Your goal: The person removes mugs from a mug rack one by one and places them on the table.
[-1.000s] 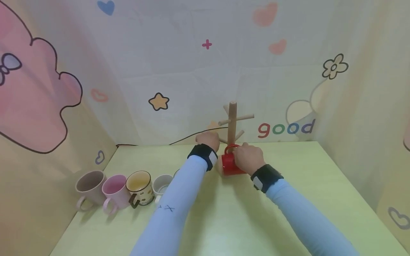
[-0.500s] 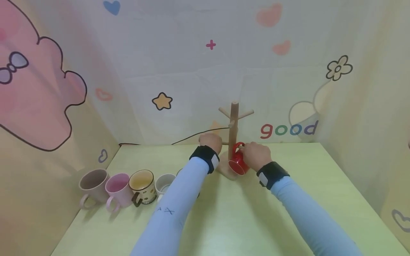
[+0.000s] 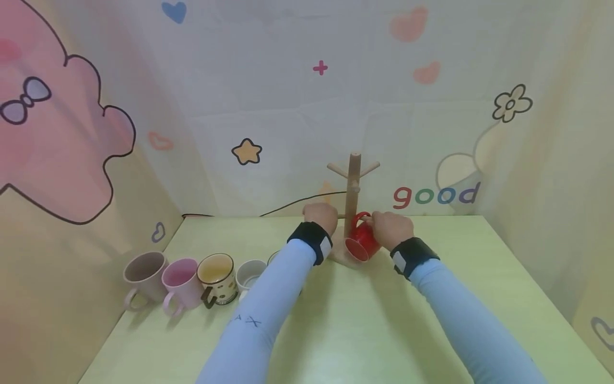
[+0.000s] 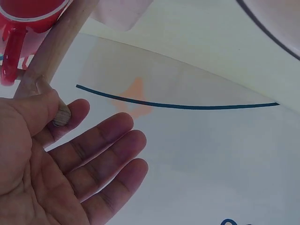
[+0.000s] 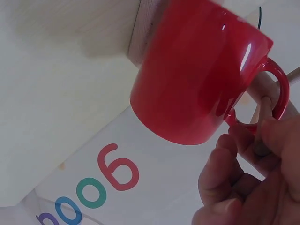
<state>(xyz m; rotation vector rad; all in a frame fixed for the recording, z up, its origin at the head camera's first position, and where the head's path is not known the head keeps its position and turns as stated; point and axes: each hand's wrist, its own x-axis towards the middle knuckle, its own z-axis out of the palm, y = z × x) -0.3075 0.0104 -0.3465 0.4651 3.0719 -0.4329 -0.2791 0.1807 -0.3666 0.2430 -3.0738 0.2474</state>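
Note:
A wooden mug tree (image 3: pixel 352 205) stands at the back of the table. On one of its lower right pegs (image 5: pixel 265 110) hangs a red mug (image 3: pixel 363 242), tilted, its handle looped over the wood. My right hand (image 3: pixel 393 230) pinches that peg's end between thumb and finger, close to the handle. On the other side, my left hand (image 3: pixel 322 217) holds another peg (image 4: pixel 61 114) between thumb and index finger, while the other fingers extend loosely in the left wrist view. The head view hides most of the left fingers.
To the left stand a grey-brown mug (image 3: pixel 146 277), a pink mug (image 3: pixel 184 290), a patterned mug with a yellow inside (image 3: pixel 221 288) and a white mug (image 3: pixel 245 277). Another dark-rimmed mug is mostly hidden behind the left forearm. A printed curtain (image 3: pixel 288 106) backs the table (image 3: pixel 355 325).
The mug tree has turned, so its upper pegs point differently. The red mug has swung round, its mouth now facing nearer the camera. Both hands stay at the tree; the view has shifted slightly.

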